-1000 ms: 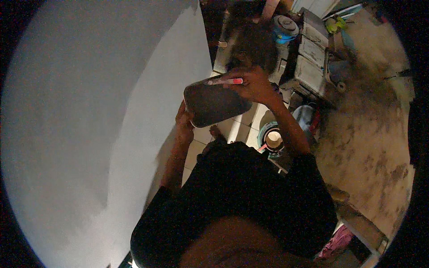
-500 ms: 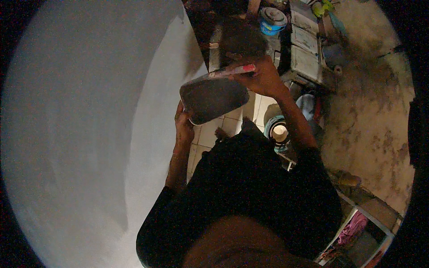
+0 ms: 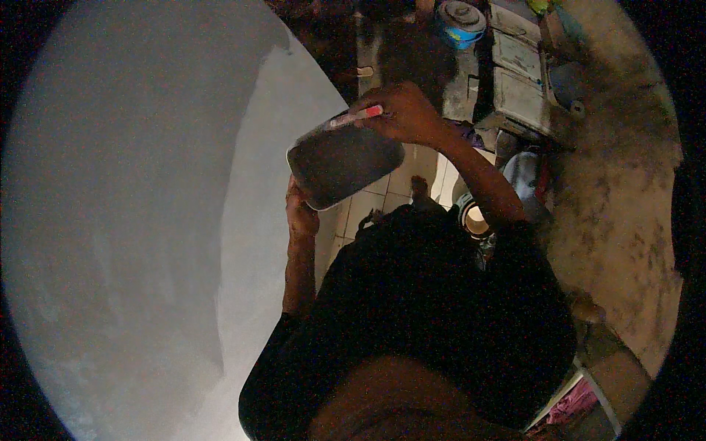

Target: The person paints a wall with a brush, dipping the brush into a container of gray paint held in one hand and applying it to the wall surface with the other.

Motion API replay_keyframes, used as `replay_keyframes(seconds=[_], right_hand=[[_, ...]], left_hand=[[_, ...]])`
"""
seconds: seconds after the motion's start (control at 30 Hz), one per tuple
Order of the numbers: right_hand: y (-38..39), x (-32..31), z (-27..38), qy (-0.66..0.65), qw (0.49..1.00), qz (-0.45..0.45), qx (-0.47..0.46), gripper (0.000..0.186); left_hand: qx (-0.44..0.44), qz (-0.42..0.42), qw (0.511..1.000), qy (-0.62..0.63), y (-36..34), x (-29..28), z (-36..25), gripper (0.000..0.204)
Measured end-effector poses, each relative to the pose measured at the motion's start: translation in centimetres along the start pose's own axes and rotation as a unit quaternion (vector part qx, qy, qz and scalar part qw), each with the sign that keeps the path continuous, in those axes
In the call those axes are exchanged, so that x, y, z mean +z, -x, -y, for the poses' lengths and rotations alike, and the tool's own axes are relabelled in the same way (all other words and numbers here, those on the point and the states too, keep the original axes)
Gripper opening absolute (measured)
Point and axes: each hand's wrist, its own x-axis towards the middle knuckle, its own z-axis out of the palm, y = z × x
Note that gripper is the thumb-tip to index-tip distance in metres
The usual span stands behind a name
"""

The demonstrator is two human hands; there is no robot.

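Note:
A dark rectangular tray-like thing with rounded corners and a pale rim [image 3: 346, 169] is held in front of my body, tilted. My left hand [image 3: 301, 209] grips its near left corner, with the fingers partly hidden behind it. My right hand [image 3: 401, 114] is at its far edge, closed round a slim white stick with a red end [image 3: 358, 116]. The stick lies along the tray's far rim. Dim light hides what, if anything, is on the dark surface.
A pale wall [image 3: 147, 184] rises close on my left. Floor tiles [image 3: 375, 184] show below the tray. At the far right stand a blue lidded bucket [image 3: 461, 33] and pale boxy panels [image 3: 518, 81]. A round pale-centred container [image 3: 476, 219] sits beside my right forearm.
The red-ended stick and my right hand have shifted left along the tray's far rim. The tray has moved slightly left. The view has shifted a little.

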Motion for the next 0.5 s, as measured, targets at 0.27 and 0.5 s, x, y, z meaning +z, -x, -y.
replay_keyframes(seconds=[0.27, 0.5], right_hand=[[-0.6, -2.8, -1.6, -0.044, 0.999, 0.013, 0.013, 0.019], [-1.0, -0.7, -4.3, -0.257, 0.945, -0.118, 0.165, 0.020]], left_hand=[[0.032, -0.032, 0.998, -0.042, -0.4, 0.5, 1.7, 0.067], [0.021, -0.117, 0.988, 0.104, -1.1, -2.9, 6.4, 0.053]])
